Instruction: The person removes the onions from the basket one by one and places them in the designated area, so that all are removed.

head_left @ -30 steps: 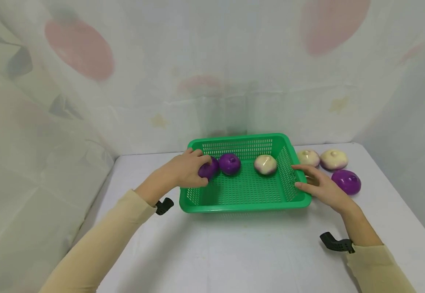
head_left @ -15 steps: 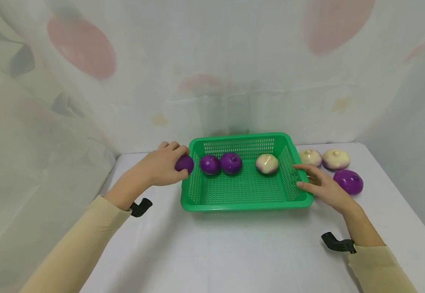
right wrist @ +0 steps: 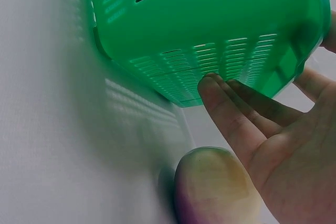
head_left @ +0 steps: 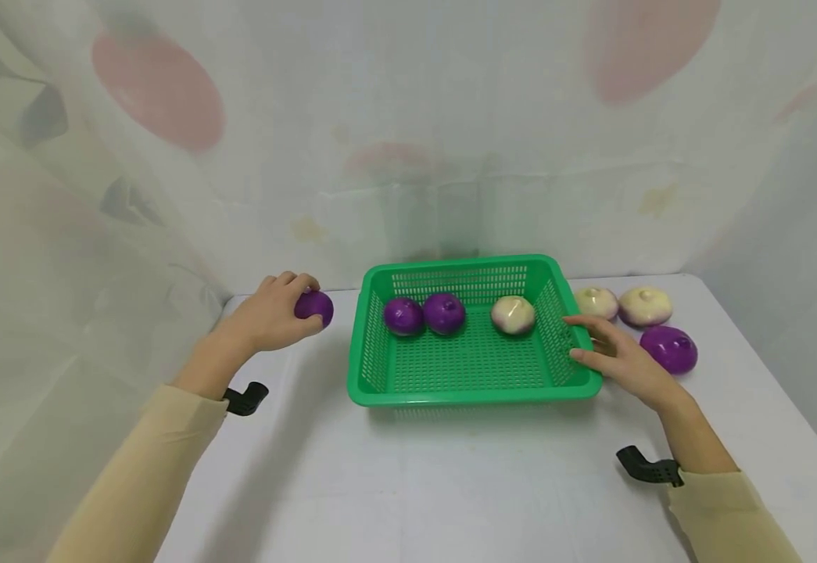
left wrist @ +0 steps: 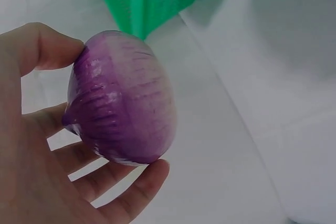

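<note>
My left hand [head_left: 274,313] holds a purple onion [head_left: 313,310] left of the green basket [head_left: 474,396]. The left wrist view shows this onion [left wrist: 123,98] as glossy, purple fading to pale, between the thumb and the fingertips. My right hand [head_left: 622,360] grips the basket's right rim, some fingers hooked over it. Other fingers [right wrist: 231,114] press the outer wall in the right wrist view. Inside the basket sit two purple onions, one at the left [head_left: 403,317] and its neighbour [head_left: 444,313], and a whitish onion [head_left: 513,315] farther right.
Right of the basket, on the white table [head_left: 450,485], lie a pale onion [head_left: 596,303], a second pale onion [head_left: 645,306] and a purple onion [head_left: 669,349]. A patterned white curtain [head_left: 274,156] hangs behind and at the sides.
My left hand has lifted a purple onion out of the basket's left end and carried it left, past the rim. The right hand stays at the basket's right side.
</note>
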Action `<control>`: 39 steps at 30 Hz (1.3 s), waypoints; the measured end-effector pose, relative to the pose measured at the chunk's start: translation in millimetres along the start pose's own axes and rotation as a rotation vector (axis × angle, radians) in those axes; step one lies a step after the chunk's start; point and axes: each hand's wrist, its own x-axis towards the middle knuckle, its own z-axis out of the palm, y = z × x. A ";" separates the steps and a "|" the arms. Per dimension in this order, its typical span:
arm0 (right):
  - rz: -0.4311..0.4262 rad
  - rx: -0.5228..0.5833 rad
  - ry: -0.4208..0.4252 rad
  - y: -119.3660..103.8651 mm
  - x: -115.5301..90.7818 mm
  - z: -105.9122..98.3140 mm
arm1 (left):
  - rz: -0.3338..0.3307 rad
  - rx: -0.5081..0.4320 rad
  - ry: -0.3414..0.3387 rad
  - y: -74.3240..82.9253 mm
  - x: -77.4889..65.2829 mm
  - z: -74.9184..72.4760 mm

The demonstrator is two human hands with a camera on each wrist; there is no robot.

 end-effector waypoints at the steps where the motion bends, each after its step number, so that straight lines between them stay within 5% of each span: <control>1: -0.002 0.003 0.000 0.4 0.2 0.2 | -0.009 -0.007 -0.003 -2.7 1.5 2.2; 19: 0.004 0.001 0.003 1.1 0.7 0.4 | -0.122 -0.002 0.059 -62.7 29.4 58.2; 39: 0.003 -0.001 0.008 1.3 1.0 1.0 | -0.188 -0.046 0.020 -83.6 40.8 97.3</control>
